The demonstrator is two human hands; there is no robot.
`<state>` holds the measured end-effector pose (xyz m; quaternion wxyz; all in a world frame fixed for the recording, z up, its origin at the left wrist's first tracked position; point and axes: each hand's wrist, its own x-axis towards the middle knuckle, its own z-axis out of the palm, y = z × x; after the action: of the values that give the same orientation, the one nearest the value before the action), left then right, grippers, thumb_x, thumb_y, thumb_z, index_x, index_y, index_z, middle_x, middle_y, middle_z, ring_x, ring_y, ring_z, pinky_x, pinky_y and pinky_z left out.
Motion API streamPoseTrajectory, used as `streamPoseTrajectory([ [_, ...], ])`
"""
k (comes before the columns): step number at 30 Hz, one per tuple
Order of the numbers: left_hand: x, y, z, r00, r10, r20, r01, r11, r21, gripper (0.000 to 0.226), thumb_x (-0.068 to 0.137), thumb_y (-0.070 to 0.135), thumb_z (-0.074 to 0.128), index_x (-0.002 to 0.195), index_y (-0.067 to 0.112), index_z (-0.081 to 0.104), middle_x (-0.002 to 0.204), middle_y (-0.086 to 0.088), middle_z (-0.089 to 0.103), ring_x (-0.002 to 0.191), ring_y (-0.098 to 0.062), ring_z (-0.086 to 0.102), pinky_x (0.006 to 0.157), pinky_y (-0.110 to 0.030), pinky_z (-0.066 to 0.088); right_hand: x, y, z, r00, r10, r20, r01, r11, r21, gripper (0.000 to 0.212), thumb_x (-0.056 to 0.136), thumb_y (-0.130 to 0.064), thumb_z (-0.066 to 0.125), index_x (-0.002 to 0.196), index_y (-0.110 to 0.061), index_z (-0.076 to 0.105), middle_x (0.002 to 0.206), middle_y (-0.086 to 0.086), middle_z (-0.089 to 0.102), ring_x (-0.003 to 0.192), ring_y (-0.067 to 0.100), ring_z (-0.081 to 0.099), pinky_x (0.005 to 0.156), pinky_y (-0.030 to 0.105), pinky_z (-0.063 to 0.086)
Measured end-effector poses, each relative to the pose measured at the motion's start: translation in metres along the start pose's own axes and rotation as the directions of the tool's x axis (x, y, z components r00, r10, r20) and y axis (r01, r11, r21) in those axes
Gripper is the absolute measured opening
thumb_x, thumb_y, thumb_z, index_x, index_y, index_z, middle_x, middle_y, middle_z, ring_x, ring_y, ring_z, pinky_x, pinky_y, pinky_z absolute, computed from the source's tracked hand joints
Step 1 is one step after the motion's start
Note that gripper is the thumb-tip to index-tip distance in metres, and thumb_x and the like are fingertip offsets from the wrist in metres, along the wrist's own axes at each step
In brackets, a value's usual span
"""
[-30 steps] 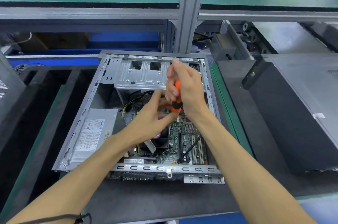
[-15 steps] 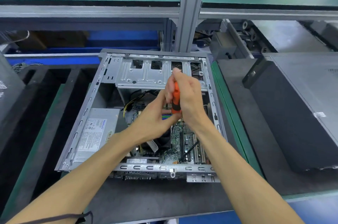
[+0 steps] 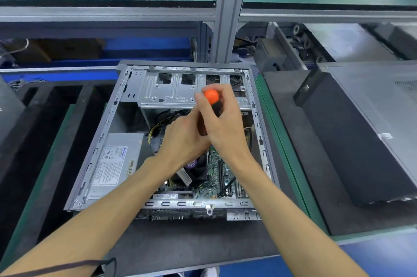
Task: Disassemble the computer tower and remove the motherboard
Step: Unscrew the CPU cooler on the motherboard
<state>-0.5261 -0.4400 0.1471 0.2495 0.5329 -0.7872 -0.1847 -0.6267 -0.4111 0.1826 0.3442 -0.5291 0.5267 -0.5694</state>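
An open grey computer tower (image 3: 108, 123) lies on its side on the black mat in front of me. Inside it the green motherboard (image 3: 214, 170) shows at the lower right, with a black CPU fan (image 3: 198, 168) partly under my wrists. A silver power supply (image 3: 112, 163) sits at the case's left. My right hand (image 3: 225, 123) grips an orange-and-black screwdriver (image 3: 211, 96), held nearly upright over the board. Beside the shaft, my left hand (image 3: 182, 139) has its fingers against the lower part of the tool. The screwdriver's tip is hidden behind my hands.
A silver drive cage (image 3: 171, 93) spans the far end of the case. Another dark computer tower (image 3: 361, 132) lies to the right on a second mat. A grey aluminium post (image 3: 228, 12) rises just behind the case. Black foam trays (image 3: 33, 132) stand on the left.
The screwdriver has tilted so its orange end now points up at me. Both hands have stayed over the same spot of the motherboard.
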Motion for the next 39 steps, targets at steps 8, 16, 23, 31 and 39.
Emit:
streamPoseTrajectory([
  [8, -0.016, -0.046, -0.015, 0.859, 0.029, 0.511, -0.035, 0.999, 0.001, 0.038, 0.085, 0.038, 0.070, 0.120, 0.032, 0.055, 0.120, 0.013, 0.058, 0.113, -0.008, 0.055, 0.101, -0.035, 0.044, -0.003, -0.008, -0.032, 0.982, 0.055, -0.180, 0.027, 0.904, 0.426, 0.034, 0.093, -0.032, 0.051, 0.060, -0.023, 0.053, 0.054, 0.000, 0.044, 0.043, 0.019, 0.031, 0.043, 0.026, 0.025],
  [16, -0.027, -0.056, -0.002, 0.862, 0.097, 0.497, -0.117, 0.993, 0.008, 0.035, 0.086, 0.022, 0.068, 0.121, 0.023, 0.065, 0.126, 0.012, 0.047, 0.118, -0.008, 0.050, 0.106, -0.032, 0.038, -0.013, 0.000, -0.024, 0.996, 0.050, -0.068, -0.008, 0.858, 0.513, 0.031, 0.086, -0.027, 0.047, 0.056, -0.022, 0.050, 0.048, -0.001, 0.040, 0.037, 0.017, 0.028, 0.044, 0.023, 0.026],
  [23, -0.027, -0.055, -0.001, 0.872, 0.110, 0.476, -0.132, 0.991, 0.013, 0.022, 0.089, 0.024, 0.065, 0.111, 0.026, 0.069, 0.123, 0.012, 0.048, 0.115, -0.009, 0.050, 0.105, -0.034, 0.037, -0.018, 0.004, -0.019, 0.994, 0.096, -0.055, -0.061, 0.889, 0.454, 0.037, 0.090, -0.022, 0.043, 0.054, -0.024, 0.050, 0.048, -0.001, 0.041, 0.038, 0.017, 0.028, 0.042, 0.023, 0.024],
  [31, -0.028, -0.053, -0.001, 0.874, 0.136, 0.467, -0.150, 0.989, -0.007, 0.021, 0.089, 0.017, 0.061, 0.107, 0.022, 0.071, 0.125, 0.008, 0.051, 0.118, -0.012, 0.048, 0.105, -0.041, 0.037, -0.034, -0.010, -0.011, 0.999, 0.037, 0.005, -0.037, 0.999, 0.028, 0.026, 0.092, -0.026, 0.048, 0.069, -0.024, 0.060, 0.077, -0.004, 0.056, 0.068, 0.010, 0.051, 0.064, 0.025, 0.040],
  [39, -0.029, -0.054, 0.000, 0.873, 0.131, 0.470, -0.150, 0.989, 0.004, 0.014, 0.091, 0.018, 0.060, 0.099, 0.024, 0.070, 0.120, 0.010, 0.049, 0.114, -0.010, 0.049, 0.103, -0.041, 0.037, -0.048, -0.007, -0.017, 0.972, 0.076, -0.224, -0.048, 0.990, 0.130, 0.019, 0.102, -0.034, 0.043, 0.088, -0.026, 0.051, 0.085, 0.006, 0.049, 0.074, 0.021, 0.046, 0.066, 0.046, 0.044],
])
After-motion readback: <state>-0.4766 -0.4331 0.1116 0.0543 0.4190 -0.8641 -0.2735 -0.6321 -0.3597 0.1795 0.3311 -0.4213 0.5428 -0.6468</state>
